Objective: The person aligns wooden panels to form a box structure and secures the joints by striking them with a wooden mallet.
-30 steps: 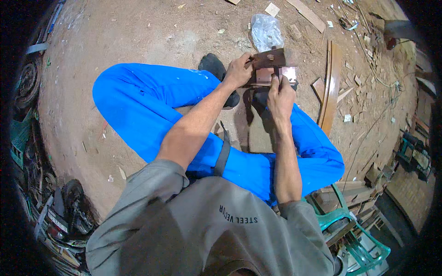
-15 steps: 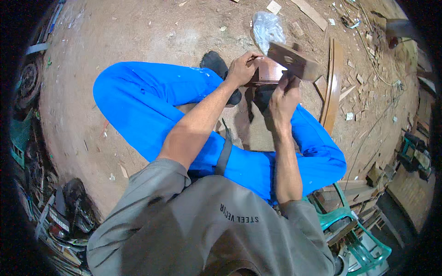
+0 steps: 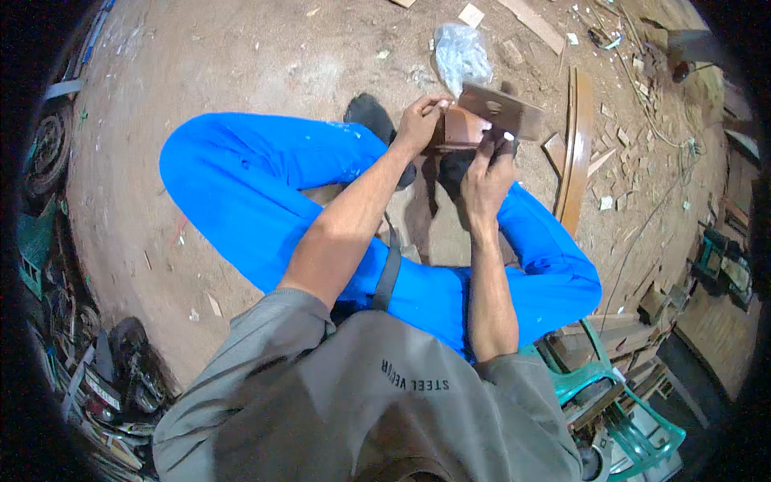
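A wooden mallet (image 3: 514, 115) with a thick rectangular head is in my right hand (image 3: 488, 178), whose fingers wrap its handle close under the head. The handle's end pokes out of the head's far side. Below and to the left of the mallet is a glossy reddish-brown wooden piece (image 3: 461, 128), partly covered by the mallet head and my fingers. My left hand (image 3: 418, 127) closes on its left edge, fingertips pinched at the far corner. Whether a small thing sits in that pinch I cannot tell. The piece is between my dark-shod feet.
A clear plastic bag (image 3: 462, 55) lies just beyond the piece. Long curved brown wooden strips (image 3: 577, 153) rest on the dirt floor at right, among scattered offcuts (image 3: 626, 165) and a cable. A green plastic chair (image 3: 634, 426) stands lower right; motorcycle parts (image 3: 132, 361) crowd the left.
The mallet head has dropped slightly and tilted, and now sits a little nearer the brown piece. My right hand shifted slightly left with it; my left hand stays at the piece's edge.
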Action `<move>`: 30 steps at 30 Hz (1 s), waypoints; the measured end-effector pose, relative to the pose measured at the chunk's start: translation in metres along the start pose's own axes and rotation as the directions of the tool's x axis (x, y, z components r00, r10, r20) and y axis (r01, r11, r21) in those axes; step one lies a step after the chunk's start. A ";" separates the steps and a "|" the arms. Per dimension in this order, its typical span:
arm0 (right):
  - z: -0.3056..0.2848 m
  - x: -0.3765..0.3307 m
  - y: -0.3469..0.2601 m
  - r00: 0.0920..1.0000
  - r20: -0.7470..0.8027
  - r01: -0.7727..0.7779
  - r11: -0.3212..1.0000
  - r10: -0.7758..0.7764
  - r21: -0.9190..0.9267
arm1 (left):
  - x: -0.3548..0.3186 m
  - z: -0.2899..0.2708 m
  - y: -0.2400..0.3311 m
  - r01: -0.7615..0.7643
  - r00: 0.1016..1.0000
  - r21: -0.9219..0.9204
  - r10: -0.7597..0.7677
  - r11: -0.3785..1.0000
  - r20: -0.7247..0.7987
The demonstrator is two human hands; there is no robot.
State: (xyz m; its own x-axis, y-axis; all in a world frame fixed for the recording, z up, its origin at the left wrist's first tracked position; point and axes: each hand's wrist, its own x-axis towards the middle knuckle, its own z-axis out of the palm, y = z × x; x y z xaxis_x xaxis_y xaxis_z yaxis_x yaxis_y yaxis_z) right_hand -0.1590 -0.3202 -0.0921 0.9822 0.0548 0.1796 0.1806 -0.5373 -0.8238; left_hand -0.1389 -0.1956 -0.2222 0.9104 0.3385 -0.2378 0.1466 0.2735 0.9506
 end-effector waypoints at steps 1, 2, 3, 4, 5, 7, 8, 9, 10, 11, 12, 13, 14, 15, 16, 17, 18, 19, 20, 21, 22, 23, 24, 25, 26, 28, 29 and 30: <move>-0.001 0.003 0.000 0.999 0.004 -0.044 0.998 0.044 0.052 | -0.001 0.001 0.008 0.121 0.992 -0.050 -0.120 0.991 0.027; -0.003 0.001 0.002 0.999 0.019 -0.051 0.999 0.051 -0.006 | -0.004 0.004 0.003 0.113 0.994 -0.081 -0.112 0.990 0.019; -0.002 0.004 0.000 0.998 0.034 -0.043 0.997 0.045 -0.060 | -0.002 0.005 0.002 0.092 0.996 -0.113 -0.092 0.989 0.007; -0.002 0.011 -0.001 0.966 0.169 -0.157 0.965 0.194 -0.208 | -0.001 0.003 0.001 0.090 0.996 -0.114 -0.090 0.989 0.004; -0.002 0.017 -0.004 0.894 0.276 -0.241 0.899 0.352 -0.365 | -0.001 0.000 0.000 0.114 0.993 -0.115 -0.117 0.987 -0.014; 0.003 0.017 0.003 0.932 0.233 -0.184 0.914 0.280 -0.363 | 0.003 0.002 0.004 0.132 0.990 -0.121 -0.136 0.984 -0.026; 0.004 0.015 0.006 0.995 0.088 -0.037 0.982 0.054 -0.183 | 0.002 0.004 0.006 0.120 0.993 -0.147 -0.121 0.982 0.009; 0.003 0.009 0.005 0.987 -0.093 0.132 0.991 -0.134 -0.025 | -0.005 0.004 0.007 0.123 0.992 -0.166 -0.118 0.978 0.042; 0.002 0.008 0.005 0.985 -0.076 0.148 0.987 -0.152 -0.067 | -0.004 0.006 0.011 0.102 0.995 -0.047 -0.102 0.994 0.006; 0.000 0.007 0.005 0.987 -0.077 0.136 0.988 -0.141 -0.067 | -0.008 0.005 0.012 0.111 0.994 -0.040 -0.111 0.993 0.008; 0.000 0.014 -0.002 0.989 0.117 -0.070 0.977 0.095 -0.202 | -0.005 0.002 0.010 0.151 0.988 -0.045 -0.152 0.987 -0.004; 0.000 0.018 -0.007 0.900 0.266 -0.238 0.900 0.346 -0.366 | -0.002 -0.001 0.008 0.191 0.981 -0.049 -0.192 0.980 -0.015; 0.001 0.017 -0.007 0.895 0.267 -0.252 0.898 0.359 -0.361 | -0.002 -0.005 0.006 0.122 0.992 0.036 -0.121 0.992 -0.025; 0.000 0.019 0.001 0.902 0.251 -0.248 0.898 0.350 -0.362 | 0.004 -0.003 0.010 0.109 0.994 0.030 -0.108 0.994 -0.012; -0.004 0.013 0.011 0.964 0.138 -0.194 0.957 0.227 -0.215 | -0.001 -0.002 0.012 0.154 0.988 -0.013 -0.154 0.988 0.023; -0.009 0.009 0.023 0.994 0.003 -0.111 0.991 0.112 -0.074 | -0.003 0.001 0.014 0.201 0.978 -0.054 -0.198 0.978 0.061; -0.020 0.008 0.017 0.981 0.002 -0.193 0.980 0.194 -0.039 | -0.006 0.002 0.019 0.188 0.981 -0.037 -0.186 0.981 0.058; -0.026 0.011 0.024 0.983 -0.035 -0.180 0.984 0.180 0.001 | -0.004 0.000 0.012 0.179 0.982 -0.030 -0.177 0.983 0.061; -0.031 0.015 0.031 0.971 -0.051 -0.236 0.971 0.234 -0.038 | -0.002 -0.004 0.005 0.178 0.983 -0.063 -0.175 0.982 0.055; -0.038 0.019 0.042 0.954 -0.079 -0.296 0.952 0.290 -0.080 | 0.002 -0.004 -0.001 0.181 0.983 -0.096 -0.176 0.979 0.060; -0.043 0.022 0.054 0.950 -0.102 -0.302 0.951 0.294 -0.074 | 0.001 -0.001 0.003 0.164 0.985 -0.115 -0.157 0.980 0.069; -0.048 0.024 0.067 0.932 -0.149 -0.347 0.933 0.331 -0.097 | -0.003 0.001 0.005 0.160 0.985 -0.106 -0.151 0.981 0.089; -0.049 0.026 0.079 0.911 -0.196 -0.388 0.915 0.363 -0.110 | -0.001 0.000 0.004 0.148 0.986 -0.049 -0.144 0.988 0.083; -0.051 0.025 0.093 0.907 -0.215 -0.387 0.918 0.363 -0.085 | 0.001 -0.002 0.005 0.130 0.989 0.015 -0.131 0.991 0.076; -0.053 0.021 0.109 0.876 -0.245 -0.446 0.892 0.417 -0.077 | 0.000 0.003 0.007 0.159 0.985 -0.054 -0.155 0.986 0.080; -0.053 0.011 0.131 0.846 -0.286 -0.470 0.883 0.451 0.001 | -0.002 0.007 0.009 0.192 0.979 -0.018 -0.190 0.981 0.069; -0.048 0.009 0.136 0.836 -0.299 -0.473 0.880 0.460 0.029 | -0.003 0.008 0.011 0.214 0.974 -0.043 -0.210 0.976 0.079; -0.046 0.009 0.134 0.834 -0.267 -0.492 0.870 0.483 0.035 | -0.004 0.006 0.010 0.216 0.974 -0.019 -0.215 0.976 0.069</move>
State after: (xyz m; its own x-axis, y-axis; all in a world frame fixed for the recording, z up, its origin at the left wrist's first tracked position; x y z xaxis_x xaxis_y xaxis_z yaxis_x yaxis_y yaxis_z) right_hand -0.1286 -0.4298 -0.1760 0.8927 -0.4385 -0.1045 -0.3247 -0.4647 -0.8238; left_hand -0.1386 -0.1993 -0.2109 0.8822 0.2090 -0.4219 0.3326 0.3577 0.8726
